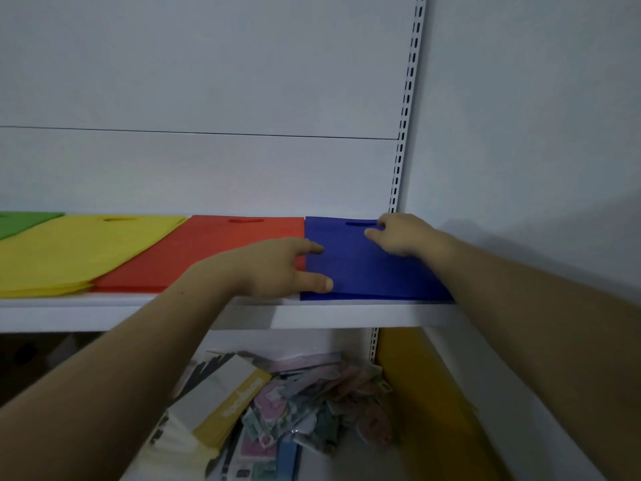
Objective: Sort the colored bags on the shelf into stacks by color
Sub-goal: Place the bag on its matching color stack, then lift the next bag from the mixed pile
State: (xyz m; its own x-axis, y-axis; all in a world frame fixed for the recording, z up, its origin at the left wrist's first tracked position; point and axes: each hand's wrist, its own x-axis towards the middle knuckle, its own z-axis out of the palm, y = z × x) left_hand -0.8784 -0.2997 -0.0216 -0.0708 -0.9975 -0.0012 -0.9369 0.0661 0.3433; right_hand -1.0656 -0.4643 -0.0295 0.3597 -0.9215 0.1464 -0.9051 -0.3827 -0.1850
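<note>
Left hand (277,265), right hand (406,236) seemingly press blue bags (364,272)

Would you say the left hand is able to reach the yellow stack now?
Probably yes: only the flat red stack lies between the left hand, touching the blue stack, and the yellow stack.

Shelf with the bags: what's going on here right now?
A person has both hands on the blue bags at the right end of the shelf. The left hand presses their left edge, and the right hand rests by the handle slot. Red bags, yellow bags and green bags lie side by side to the left.
</note>
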